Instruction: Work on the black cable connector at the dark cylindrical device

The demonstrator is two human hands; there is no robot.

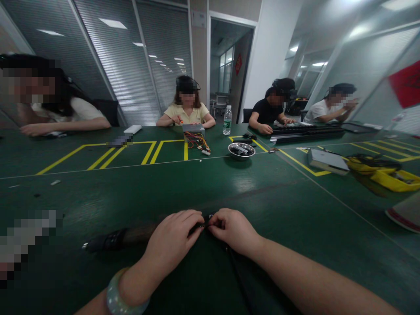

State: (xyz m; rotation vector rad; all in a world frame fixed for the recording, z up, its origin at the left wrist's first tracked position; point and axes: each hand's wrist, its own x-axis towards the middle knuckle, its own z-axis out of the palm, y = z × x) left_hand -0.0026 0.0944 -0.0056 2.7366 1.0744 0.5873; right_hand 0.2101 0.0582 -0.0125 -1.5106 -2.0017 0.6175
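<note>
My left hand [175,234] and my right hand [234,232] meet low in the middle of the view, fingertips pinched close together. Between them sits a small dark part [206,223] with a pale spot; its kind is mostly hidden by my fingers. Behind and left of my left hand lies a dark rod-shaped thing [113,240] with a black collar and a shiny metal tip; its right end disappears behind the hand. A thin dark strip or cord [239,275] runs from below my right hand toward the near edge.
Several people sit across the green table [157,183]. Near them are a metal bowl [241,151] of dark parts, a water bottle [227,120] and a grey box [194,130] with coloured wires. Rightward are a silver box [328,162] and a yellow tray [395,180].
</note>
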